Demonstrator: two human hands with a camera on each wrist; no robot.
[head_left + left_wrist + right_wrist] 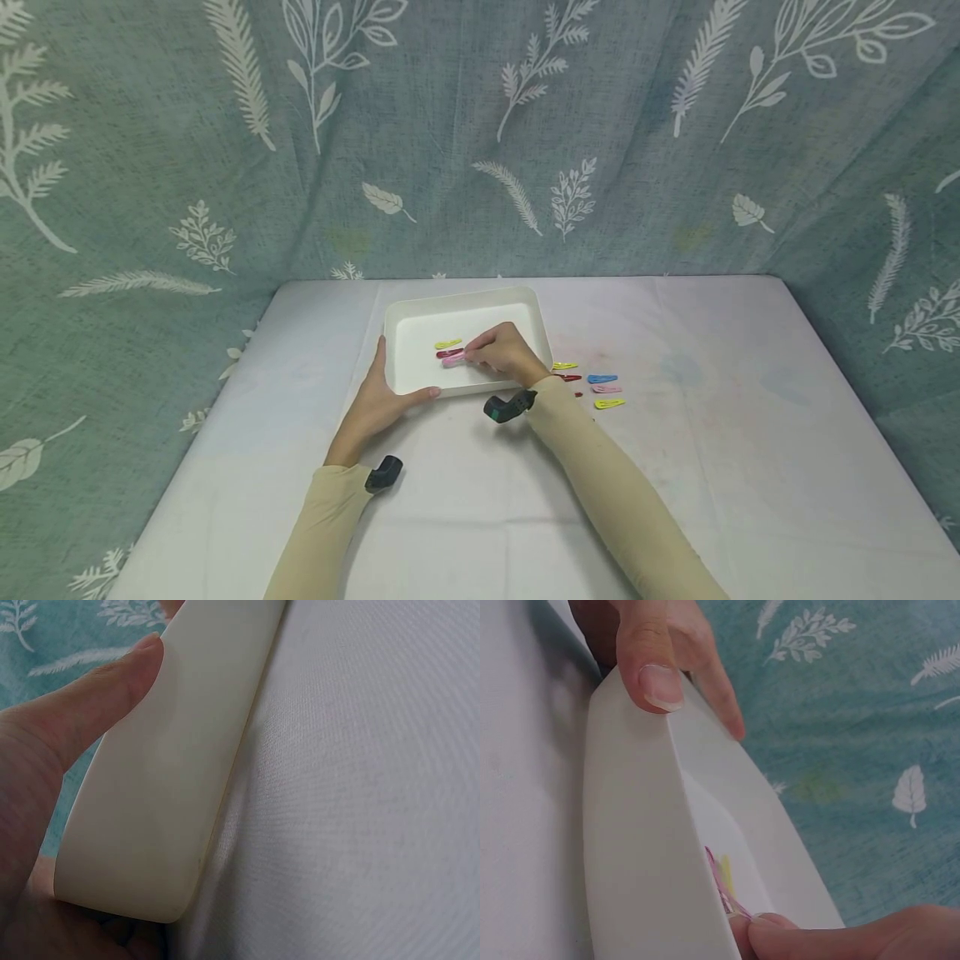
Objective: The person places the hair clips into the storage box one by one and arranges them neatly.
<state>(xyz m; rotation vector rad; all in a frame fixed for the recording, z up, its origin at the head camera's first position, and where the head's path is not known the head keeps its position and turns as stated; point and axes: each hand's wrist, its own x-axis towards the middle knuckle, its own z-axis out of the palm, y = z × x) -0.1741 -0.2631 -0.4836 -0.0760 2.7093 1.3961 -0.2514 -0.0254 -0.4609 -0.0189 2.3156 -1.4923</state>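
Observation:
In the head view a shallow white tray lies on the table. My left hand grips its near left corner, the thumb on the front wall and the fingers along the left side. Over the tray floor my right hand pinches a pink snap hair clip by one end. Beside that clip, inside the tray, lie a dark red hair clip and a yellow hair clip. The right wrist view shows the right fingertips at the pink clip, partly hidden behind the tray wall.
Right of the tray, several loose hair clips lie on the white cloth, among them a blue clip, a pink one and a yellow one. My right forearm partly covers others. A patterned curtain hangs behind the table.

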